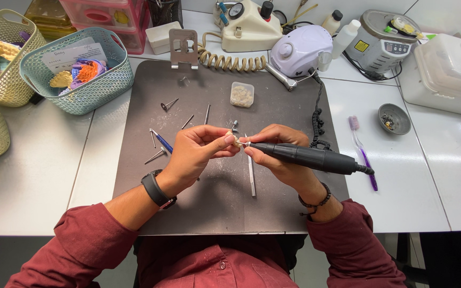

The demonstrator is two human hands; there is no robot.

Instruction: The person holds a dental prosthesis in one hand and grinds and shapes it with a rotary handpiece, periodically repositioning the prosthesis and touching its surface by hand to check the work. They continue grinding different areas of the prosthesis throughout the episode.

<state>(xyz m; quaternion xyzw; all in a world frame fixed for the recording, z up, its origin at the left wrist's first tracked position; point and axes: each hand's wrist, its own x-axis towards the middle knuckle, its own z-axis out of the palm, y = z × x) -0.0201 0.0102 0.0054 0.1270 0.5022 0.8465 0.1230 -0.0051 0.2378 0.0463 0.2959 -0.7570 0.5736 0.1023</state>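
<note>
Dull grey-brown rubbery mat point(220, 202) over white glossy tabletop, strewn with thin metal burs point(207, 113). At frame centre, left hand point(196, 154) pinching small pale rough piece point(237, 142); right hand point(281, 154) gripping matte black cylindrical handpiece point(310, 158), tip touching piece.

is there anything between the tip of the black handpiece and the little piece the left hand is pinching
Nothing visible. The black rotary handpiece in the right hand has its tip right at the small pale piece pinched by the left hand above the dark grey mat.
</note>
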